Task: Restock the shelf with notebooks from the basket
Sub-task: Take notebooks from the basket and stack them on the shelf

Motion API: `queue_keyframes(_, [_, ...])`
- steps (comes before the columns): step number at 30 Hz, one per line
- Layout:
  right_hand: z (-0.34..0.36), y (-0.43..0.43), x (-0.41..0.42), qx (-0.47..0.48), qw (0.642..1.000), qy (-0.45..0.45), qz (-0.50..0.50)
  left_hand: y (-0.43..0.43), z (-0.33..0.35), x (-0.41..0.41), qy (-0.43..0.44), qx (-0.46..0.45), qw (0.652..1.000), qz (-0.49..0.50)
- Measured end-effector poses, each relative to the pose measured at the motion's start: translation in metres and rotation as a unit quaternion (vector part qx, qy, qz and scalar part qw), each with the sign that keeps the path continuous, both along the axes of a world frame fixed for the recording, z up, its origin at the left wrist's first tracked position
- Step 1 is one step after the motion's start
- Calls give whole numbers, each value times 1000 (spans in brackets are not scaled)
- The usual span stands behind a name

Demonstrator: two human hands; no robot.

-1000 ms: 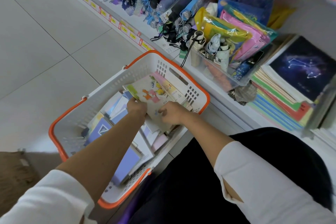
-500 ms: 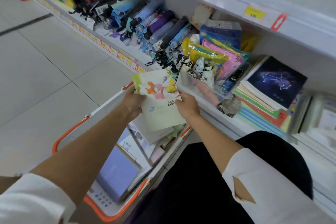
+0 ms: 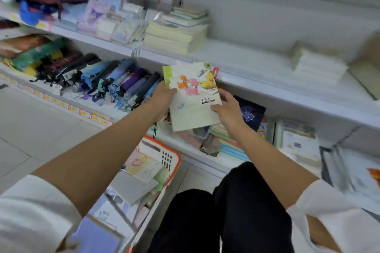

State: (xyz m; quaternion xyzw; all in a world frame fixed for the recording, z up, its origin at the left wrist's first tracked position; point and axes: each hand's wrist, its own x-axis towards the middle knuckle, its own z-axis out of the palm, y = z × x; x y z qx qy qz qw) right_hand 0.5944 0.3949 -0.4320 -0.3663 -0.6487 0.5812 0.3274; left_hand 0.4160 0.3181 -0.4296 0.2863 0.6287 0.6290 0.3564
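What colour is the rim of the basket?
Orange: the basket's rim is orange on a white body, seen best in the head view.

We hold an English notebook (image 3: 193,96) between left hand (image 3: 162,98) and right hand (image 3: 228,109), level with the shelf's front edge (image 3: 267,90), above the basket (image 3: 172,156).

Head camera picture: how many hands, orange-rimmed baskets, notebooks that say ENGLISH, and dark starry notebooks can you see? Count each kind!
Hands: 2, the left hand and the right hand, both gripping the same notebook
Basket: 1
ENGLISH notebook: 1 cover showing
Starry notebook: 1, on the lower shelf
Total: 5
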Motion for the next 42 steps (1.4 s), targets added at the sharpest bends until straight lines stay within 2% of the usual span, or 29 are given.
queue_keyframes(5, [52, 41, 66, 2, 992, 67, -111, 56, 46, 55, 61, 10, 996, -67])
queue_keyframes(9, [79, 73, 122, 14, 982, 105, -159, 98, 68, 108, 104, 4, 988, -114])
queue_keyframes(14, [89, 116, 176, 65, 976, 83, -190, 160, 91, 159, 158, 27, 978, -132])
queue_keyframes(19, [85, 163, 203, 79, 942, 80, -315, 213, 100, 197, 204, 36, 969, -136])
queue_keyframes(23, [93, 195, 213, 70, 934, 62, -345, 261, 95, 208, 237, 42, 961, -135])
queue_keyframes(26, [99, 221, 223, 110, 920, 46, -373, 296, 98, 212, 259, 33, 956, -130])
queue_keyframes(32, [105, 282, 224, 128, 929, 45, -345, 356, 111, 220, 265, 32, 953, -144])
queue_keyframes(34, [99, 300, 223, 128, 938, 31, -320, 372, 109, 220, 261, 3, 957, -125])
queue_keyframes(37, [82, 315, 222, 135, 951, -23, -277, 391, 91, 212, 298, -51, 941, -149])
queue_keyframes(40, [67, 315, 228, 125, 960, -87, -235, 387, 80, 208, 213, -17, 959, -187])
queue_keyframes(42, [61, 312, 233, 120, 969, -83, -199, 381, 74, 204, 185, 33, 961, -204])
